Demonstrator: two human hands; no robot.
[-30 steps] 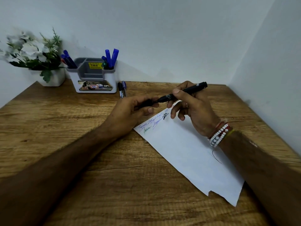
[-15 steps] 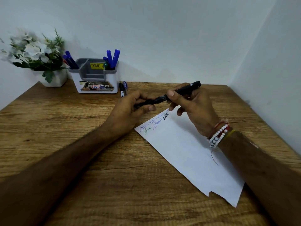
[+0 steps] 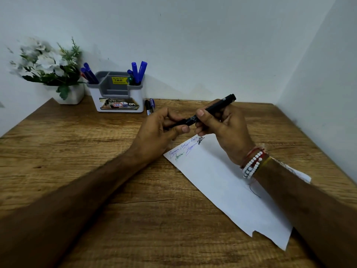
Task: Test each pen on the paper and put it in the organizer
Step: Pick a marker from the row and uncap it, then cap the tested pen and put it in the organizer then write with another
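Potted plant (image 3: 58, 74), white flowers in a white pot, stands just left of the organizer (image 3: 117, 106), at the back of the wooden bench (image 3: 77, 151). Organizer: white shell, grey insert, yellow price sticker inside, printed label on the front. Its left compartment carries leaning blue pens (image 3: 90, 75), tipped away to the left; its right compartment carries standing blue pens (image 3: 138, 71), caps up. Just right of the organizer's base lie two loose pens (image 3: 149, 107) flat on the bench, one black, one blue; whether they touch the organizer, cannot tell. Further right of the organizer and nearer the camera, the left hand (image 3: 158, 130): grip closed, fingers curled round the lower end of the black pen (image 3: 210, 110), thumb along the top. The pen is off the bench, tilted, its upper end pointing up and away to the right. Cap on or off: hidden inside the left grip, cannot tell. Right hand (image 3: 226, 130), right of the organizer again: grip closed on the upper barrel, thumb and forefinger pinching it, other fingers folded beneath. Beaded bracelets (image 3: 252, 165) on that wrist. Paper (image 3: 222, 186), a white sheet, lies well right of the organizer and toward the camera, set diagonally under the right forearm. Scribbles (image 3: 185, 149) in blue, green and black mark its corner nearest the organizer; the opposite corner is torn.
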